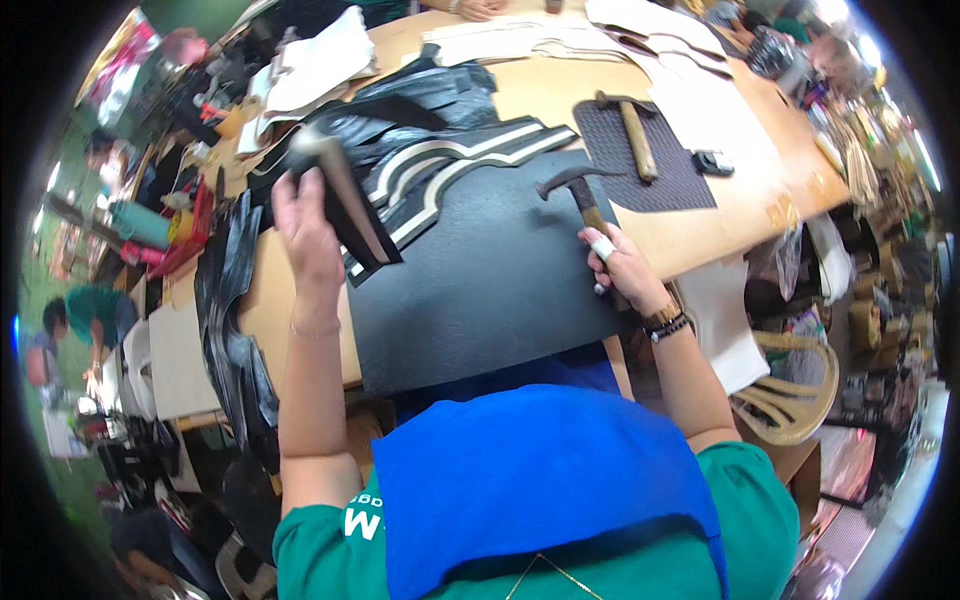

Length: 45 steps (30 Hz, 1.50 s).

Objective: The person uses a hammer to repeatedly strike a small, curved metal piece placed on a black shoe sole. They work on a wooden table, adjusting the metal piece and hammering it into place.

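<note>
Hammer (580, 195) clenched in right hand (625, 268), left hand (305, 225) gripping black piece (350, 205) above dark mat (480, 270), trim stack (450, 165) behind.

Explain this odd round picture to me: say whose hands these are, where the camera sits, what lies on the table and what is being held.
The camera sits on a person's head and looks down through a fisheye lens, so edges bend. The two arms rising from the bottom are that person's own. The left hand lifts a folded black leather piece. The right hand grips a hammer over a large dark work mat on the wooden table. Further back lie black-and-cream strips, a second hammer on a textured dark pad, and pale cut pieces. A blue cloth covers the lap.
</note>
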Motion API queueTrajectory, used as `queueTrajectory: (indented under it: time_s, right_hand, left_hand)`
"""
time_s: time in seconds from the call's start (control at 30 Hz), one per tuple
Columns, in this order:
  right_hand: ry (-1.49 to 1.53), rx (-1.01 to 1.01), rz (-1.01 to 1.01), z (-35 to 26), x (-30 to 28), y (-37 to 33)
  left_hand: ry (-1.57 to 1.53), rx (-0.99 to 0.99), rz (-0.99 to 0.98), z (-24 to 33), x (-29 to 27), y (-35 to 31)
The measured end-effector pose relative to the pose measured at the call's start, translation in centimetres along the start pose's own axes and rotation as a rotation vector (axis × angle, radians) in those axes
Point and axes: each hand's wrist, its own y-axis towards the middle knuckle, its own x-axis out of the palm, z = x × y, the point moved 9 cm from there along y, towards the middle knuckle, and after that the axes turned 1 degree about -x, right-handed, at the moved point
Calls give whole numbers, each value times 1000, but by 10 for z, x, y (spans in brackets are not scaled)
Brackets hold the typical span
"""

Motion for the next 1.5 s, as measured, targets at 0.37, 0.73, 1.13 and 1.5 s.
queueTrajectory:
  time_s: [0.37, 0.73, 1.13, 1.5]
  right_hand:
    - [-52, -151, 181, -2, -21, 8]
    - [-641, -330, 262, -54, -67, -35]
    - [-981, -136, 203, -27, -38, -60]
    - [-933, -121, 193, -21, -41, -57]
  left_hand:
    - [592, -84, -1177, -44, 155, -199]
    - [1245, 458, -826, -70, 160, -159]
    - [930, 23, -652, -109, 177, -107]
    - [793, -39, -732, -136, 207, -93]
